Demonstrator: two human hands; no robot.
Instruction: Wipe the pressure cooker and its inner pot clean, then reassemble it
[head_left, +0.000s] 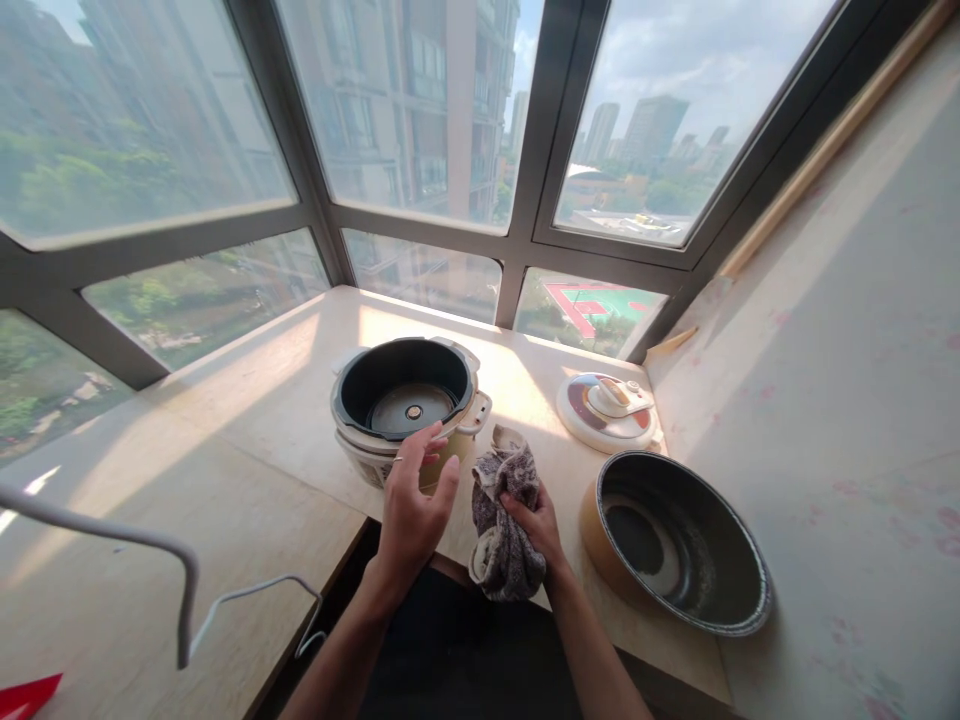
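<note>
My right hand (536, 520) is closed around a bunched grey-brown cloth (506, 500) with pale patches, held in front of the windowsill counter. My left hand (420, 480) is at the near side of an electric pressure cooker body (360, 445), fingers apart and nothing in them. Whether the left fingertips touch its rim I cannot tell. The cooker stands without its lid; its dark inside shows a round plate with a small centre knob. To the right sits the removed inner pot (682, 540), dark inside and tan outside. Behind that pot lies the white and brown lid (609, 408).
Windows (420, 110) in dark frames close off the back and left. A papered wall (847, 400) stands at the right. Over the left part of the pale counter (247, 500) runs a white cable (112, 530). Something red (30, 695) shows at the lower left corner.
</note>
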